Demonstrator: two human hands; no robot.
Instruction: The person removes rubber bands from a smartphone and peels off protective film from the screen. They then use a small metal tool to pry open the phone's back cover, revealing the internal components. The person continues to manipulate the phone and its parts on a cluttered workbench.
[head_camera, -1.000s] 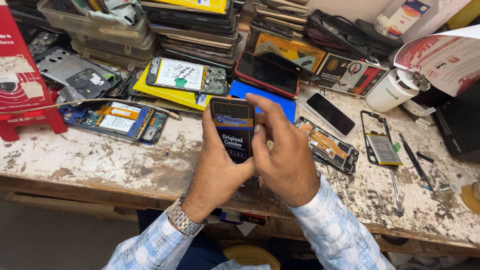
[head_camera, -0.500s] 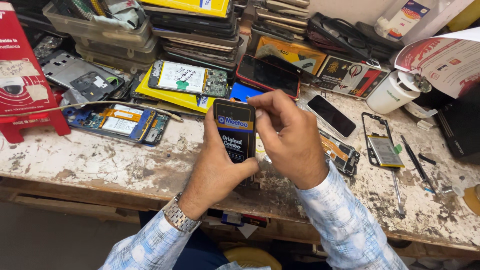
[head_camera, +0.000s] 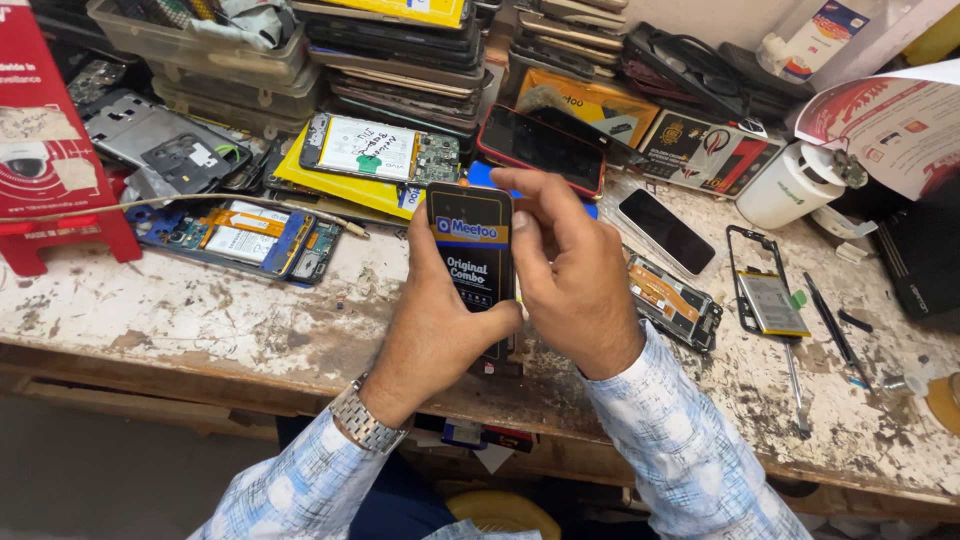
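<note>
**Both hands on a black phone screen panel above a cluttered repair bench**

The left hand (head_camera: 435, 330) wraps its fingers around the black screen panel (head_camera: 475, 265) from below and behind, the thumb pressed across the lower front face, so the panel stands nearly upright, its top edge pointing away from the person. The right hand (head_camera: 570, 275) closes in from the right side: its thumb meets the panel's right edge low down, and its fingers curl over toward the upper right corner, narrow rather than spread. The panel is held clear of the bench, above its front edge, with a blue and orange label on its face. A metal watch (head_camera: 365, 420) sits on the left wrist, and both forearms wear pale blue patterned sleeves.

Just behind the panel lies a red-framed phone (head_camera: 540, 148) on a blue sheet. To the right of the right hand, an opened phone body (head_camera: 675, 300) rests on the worn white workbench (head_camera: 200, 320), then a dark phone (head_camera: 665, 230) and an empty phone frame with a battery (head_camera: 770, 297). A white cup (head_camera: 785, 190) stands further back. To the left lie an opened blue phone (head_camera: 240, 238) and, behind it, another opened phone on a yellow box (head_camera: 375, 150). Stacks of phones fill the rear.
</note>
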